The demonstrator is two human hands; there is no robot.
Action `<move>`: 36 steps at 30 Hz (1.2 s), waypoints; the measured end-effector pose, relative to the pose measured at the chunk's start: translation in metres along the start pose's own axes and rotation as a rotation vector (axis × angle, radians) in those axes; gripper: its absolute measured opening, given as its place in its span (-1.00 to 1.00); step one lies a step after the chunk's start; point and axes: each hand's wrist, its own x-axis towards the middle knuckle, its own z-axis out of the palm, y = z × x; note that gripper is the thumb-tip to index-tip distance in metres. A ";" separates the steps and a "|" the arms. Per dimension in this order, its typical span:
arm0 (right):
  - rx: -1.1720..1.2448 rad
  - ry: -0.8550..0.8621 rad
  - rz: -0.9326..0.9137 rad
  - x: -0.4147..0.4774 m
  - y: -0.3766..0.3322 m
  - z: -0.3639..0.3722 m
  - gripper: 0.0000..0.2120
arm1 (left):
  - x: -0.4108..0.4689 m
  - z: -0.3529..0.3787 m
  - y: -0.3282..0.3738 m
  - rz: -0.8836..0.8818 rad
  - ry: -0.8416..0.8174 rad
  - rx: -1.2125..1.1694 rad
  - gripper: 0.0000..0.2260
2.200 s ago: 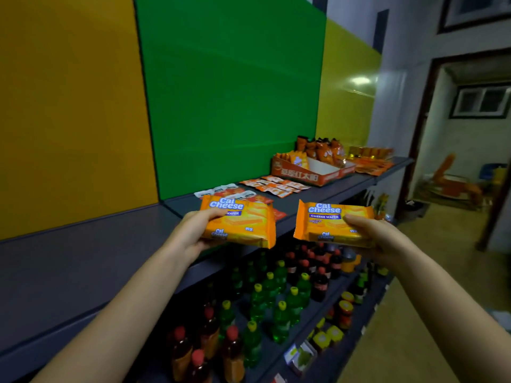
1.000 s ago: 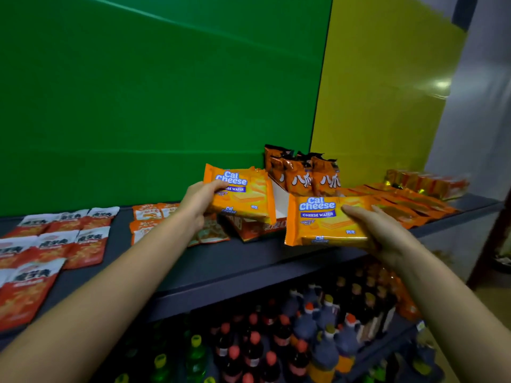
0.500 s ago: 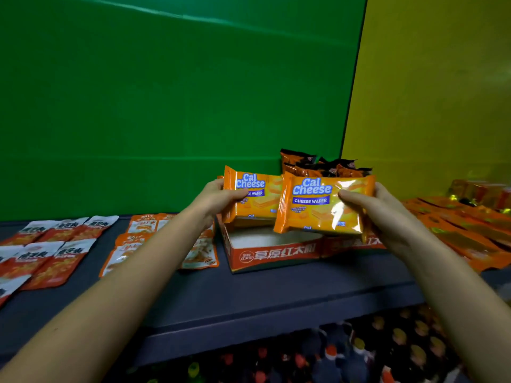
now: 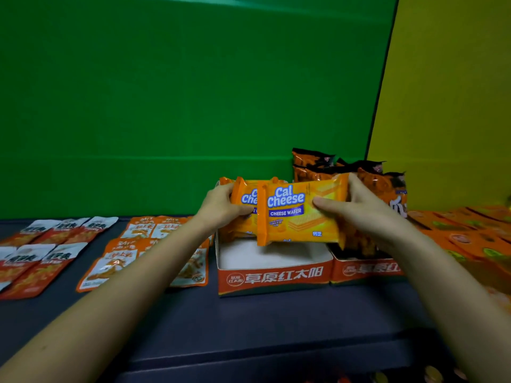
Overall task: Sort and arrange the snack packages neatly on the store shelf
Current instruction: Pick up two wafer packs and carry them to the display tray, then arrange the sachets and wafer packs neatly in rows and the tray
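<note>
Two orange Cal Cheese wafer packs are held upright over an open orange display box (image 4: pixel 272 279) on the dark shelf (image 4: pixel 249 322). My left hand (image 4: pixel 221 207) grips the rear wafer pack (image 4: pixel 244 200) by its left side. My right hand (image 4: pixel 359 211) holds the front wafer pack (image 4: pixel 293 217) by its right end, thumb across the face. The front pack overlaps and partly hides the rear one. Both packs hang above the box's white inside, at its back half.
Orange-and-black snack bags (image 4: pixel 381 183) stand in a second box (image 4: pixel 367 269) to the right. Flat orange pouches (image 4: pixel 132 244) and red-white pouches (image 4: pixel 41 252) lie in rows on the left. More orange packets (image 4: pixel 475 230) lie far right. Green and yellow panels back the shelf.
Both hands carried the wafer packs forward and down over the open box, and the packs came closer together, the right one now overlapping the left. The camera moved nearer the shelf.
</note>
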 end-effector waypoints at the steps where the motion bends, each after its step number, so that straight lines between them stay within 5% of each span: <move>1: -0.014 -0.031 -0.004 0.002 0.001 0.003 -0.66 | 0.001 -0.002 0.001 0.014 0.030 0.075 -0.69; 4: -0.152 -0.099 -0.045 0.009 0.012 0.013 -0.67 | 0.004 -0.009 0.003 0.026 0.049 0.222 -0.52; 12: -0.184 -0.226 -0.059 0.029 0.029 0.029 -0.64 | 0.018 -0.033 -0.002 -0.036 -0.121 0.220 -0.74; 23: -0.906 -0.105 -0.317 0.044 0.021 0.046 -0.60 | 0.021 -0.040 -0.012 -0.009 -0.108 0.125 -0.93; 30: -1.238 -0.045 -0.445 0.037 0.018 0.053 -0.53 | 0.003 -0.046 -0.010 0.020 0.124 0.246 -0.86; 36: -1.220 -0.026 -0.521 0.029 0.018 0.064 -0.53 | -0.041 -0.063 -0.013 0.079 0.303 0.638 -0.82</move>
